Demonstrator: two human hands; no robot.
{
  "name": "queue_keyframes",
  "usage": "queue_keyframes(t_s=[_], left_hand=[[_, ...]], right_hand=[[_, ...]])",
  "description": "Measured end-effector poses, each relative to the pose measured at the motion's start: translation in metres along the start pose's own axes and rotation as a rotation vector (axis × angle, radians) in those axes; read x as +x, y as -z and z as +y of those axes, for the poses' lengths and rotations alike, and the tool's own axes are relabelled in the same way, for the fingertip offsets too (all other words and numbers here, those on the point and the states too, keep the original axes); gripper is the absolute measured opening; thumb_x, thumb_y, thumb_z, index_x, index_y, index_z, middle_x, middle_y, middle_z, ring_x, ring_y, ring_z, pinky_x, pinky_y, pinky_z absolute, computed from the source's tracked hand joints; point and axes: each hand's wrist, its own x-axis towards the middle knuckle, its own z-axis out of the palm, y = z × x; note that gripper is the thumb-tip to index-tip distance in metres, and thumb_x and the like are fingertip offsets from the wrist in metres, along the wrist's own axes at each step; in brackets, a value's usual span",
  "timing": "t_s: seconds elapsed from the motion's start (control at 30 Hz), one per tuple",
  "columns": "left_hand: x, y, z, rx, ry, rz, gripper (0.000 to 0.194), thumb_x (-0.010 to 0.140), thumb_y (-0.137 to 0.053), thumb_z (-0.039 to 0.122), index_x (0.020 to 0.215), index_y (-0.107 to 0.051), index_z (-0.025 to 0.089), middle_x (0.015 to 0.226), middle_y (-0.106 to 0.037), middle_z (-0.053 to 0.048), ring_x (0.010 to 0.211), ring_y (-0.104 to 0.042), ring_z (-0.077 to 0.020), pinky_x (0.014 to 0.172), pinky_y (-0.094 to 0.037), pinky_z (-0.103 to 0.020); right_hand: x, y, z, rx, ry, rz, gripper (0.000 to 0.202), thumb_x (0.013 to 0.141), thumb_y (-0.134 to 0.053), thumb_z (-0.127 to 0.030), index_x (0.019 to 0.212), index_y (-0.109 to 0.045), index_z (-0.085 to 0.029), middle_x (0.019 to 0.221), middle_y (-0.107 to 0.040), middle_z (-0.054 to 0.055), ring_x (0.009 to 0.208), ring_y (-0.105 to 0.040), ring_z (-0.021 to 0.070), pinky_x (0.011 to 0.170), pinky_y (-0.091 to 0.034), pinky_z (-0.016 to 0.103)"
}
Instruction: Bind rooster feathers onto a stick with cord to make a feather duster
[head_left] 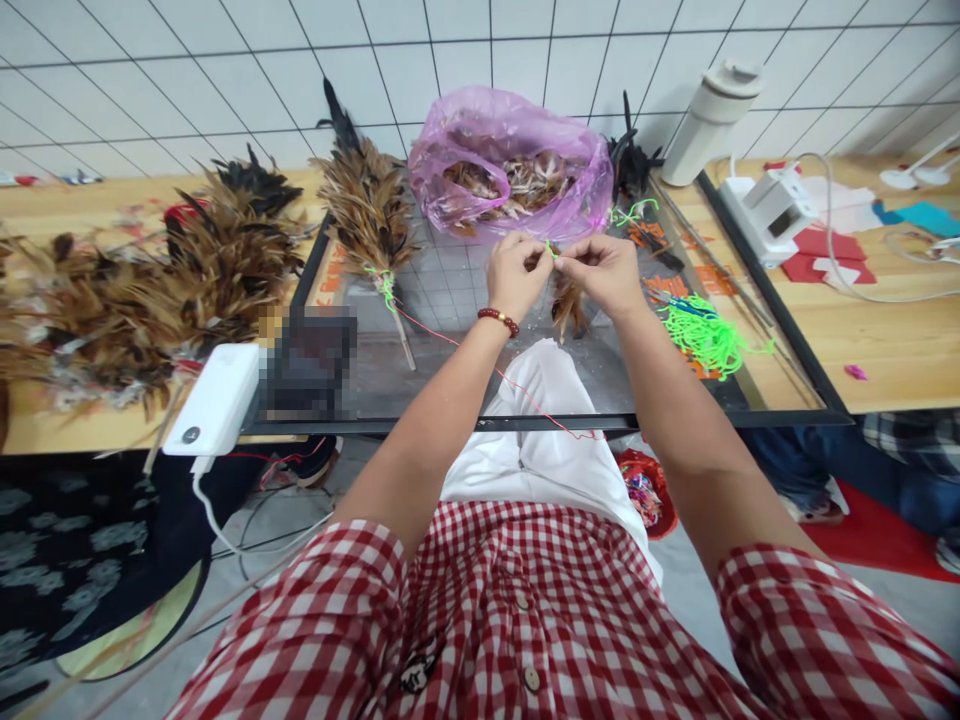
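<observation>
In the head view, my left hand (516, 272) and my right hand (606, 275) meet over the dark framed board (442, 375), fingertips pinched together. Between them shows a short bit of bright green string (551, 248). A small bunch of brown feathers (570, 308) hangs just below my right fingers; how it joins the string is hidden. Left of my hands lies a feather duster (367, 215) with a thin stick and green string tied at its base. A heap of green strings (705, 332) rests right of my right forearm.
Behind my hands sits a purple plastic bag (510, 110) of feathers. Many feather bunches (150, 300) cover the left table. A white power bank (214, 400) is by the board's left edge. At right stand a white bottle (709, 120) and a power strip (761, 215). Red thread (517, 385) crosses the board.
</observation>
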Motion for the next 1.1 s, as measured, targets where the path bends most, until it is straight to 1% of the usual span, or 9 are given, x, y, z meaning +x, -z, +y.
queue_keyframes(t_s=[0.07,0.23,0.37,0.57,0.7,0.8,0.9,0.97,1.1], left_hand=[[-0.001,0.0,-0.005,0.069,-0.074,0.024,0.006,0.087,-0.076,0.023,0.081,-0.078,0.022,0.101,-0.077,-0.006,0.109,-0.07,-0.0218,0.104,-0.049,-0.036],[-0.004,-0.001,-0.017,0.056,-0.139,-0.036,0.022,0.098,-0.065,0.04,0.099,-0.083,0.026,0.102,-0.081,-0.006,0.106,-0.074,-0.0221,0.102,-0.051,-0.037],[-0.003,0.0,-0.023,0.119,-0.187,-0.028,0.023,0.101,-0.061,0.033,0.101,-0.084,0.028,0.098,-0.082,-0.004,0.106,-0.075,-0.022,0.102,-0.05,-0.037],[-0.001,0.006,-0.025,0.248,-0.263,-0.046,0.028,0.101,-0.056,0.024,0.106,-0.083,0.029,0.105,-0.083,-0.004,0.111,-0.074,-0.0211,0.118,-0.041,-0.043],[-0.001,0.005,-0.021,0.173,-0.263,-0.072,0.024,0.099,-0.06,0.026,0.105,-0.083,0.03,0.103,-0.083,-0.002,0.113,-0.074,-0.021,0.118,-0.042,-0.043],[0.001,-0.001,-0.019,0.021,-0.185,-0.062,0.019,0.097,-0.065,0.034,0.099,-0.083,0.028,0.1,-0.082,-0.003,0.109,-0.075,-0.0218,0.106,-0.05,-0.038],[0.005,-0.006,-0.02,-0.138,0.003,0.0,0.017,0.093,-0.071,0.037,0.088,-0.08,0.024,0.091,-0.081,-0.003,0.096,-0.075,-0.0195,0.092,-0.055,-0.033],[0.007,-0.007,-0.02,-0.211,0.156,0.033,0.017,0.091,-0.072,0.032,0.078,-0.075,0.022,0.077,-0.076,-0.001,0.083,-0.071,-0.0163,0.082,-0.054,-0.029],[0.009,-0.001,-0.012,-0.239,0.391,0.084,0.026,0.089,-0.069,0.017,0.064,-0.064,0.021,0.061,-0.066,0.002,0.069,-0.063,-0.0129,0.073,-0.049,-0.026]], right_hand=[[-0.002,-0.002,-0.001,0.035,-0.016,-0.001,0.038,0.064,-0.094,-0.048,0.068,-0.071,-0.018,0.07,-0.07,0.002,0.062,-0.058,0.0127,0.061,-0.05,0.028],[-0.005,-0.013,-0.003,0.198,-0.142,-0.003,0.045,0.076,-0.087,-0.058,0.066,-0.065,-0.019,0.062,-0.063,0.0,0.057,-0.058,0.0115,0.054,-0.048,0.025],[-0.008,-0.022,-0.013,0.354,-0.277,0.024,0.039,0.08,-0.088,-0.05,0.072,-0.064,-0.02,0.061,-0.06,-0.003,0.054,-0.058,0.0091,0.052,-0.047,0.021],[-0.008,-0.016,-0.029,0.432,-0.451,-0.045,0.03,0.076,-0.092,-0.032,0.077,-0.066,-0.018,0.064,-0.064,-0.003,0.053,-0.055,0.0054,0.05,-0.047,0.017],[-0.008,-0.012,-0.033,0.423,-0.463,-0.068,0.032,0.079,-0.089,-0.03,0.073,-0.06,-0.018,0.063,-0.06,-0.004,0.051,-0.048,0.0046,0.048,-0.039,0.017],[-0.009,-0.015,-0.034,0.404,-0.419,-0.059,0.036,0.081,-0.086,-0.035,0.074,-0.054,-0.021,0.062,-0.053,-0.006,0.051,-0.045,0.0058,0.048,-0.036,0.018],[-0.008,-0.019,-0.033,0.416,-0.466,-0.042,0.036,0.084,-0.079,-0.038,0.076,-0.048,-0.023,0.063,-0.046,-0.007,0.049,-0.041,0.0066,0.047,-0.034,0.02],[-0.007,-0.021,-0.031,0.415,-0.554,-0.063,0.032,0.084,-0.073,-0.034,0.075,-0.044,-0.023,0.062,-0.043,-0.007,0.047,-0.037,0.0069,0.045,-0.031,0.021],[-0.006,-0.02,-0.028,0.397,-0.684,-0.212,0.031,0.075,-0.067,-0.026,0.071,-0.036,-0.024,0.058,-0.035,-0.007,0.045,-0.03,0.0066,0.044,-0.026,0.022]])
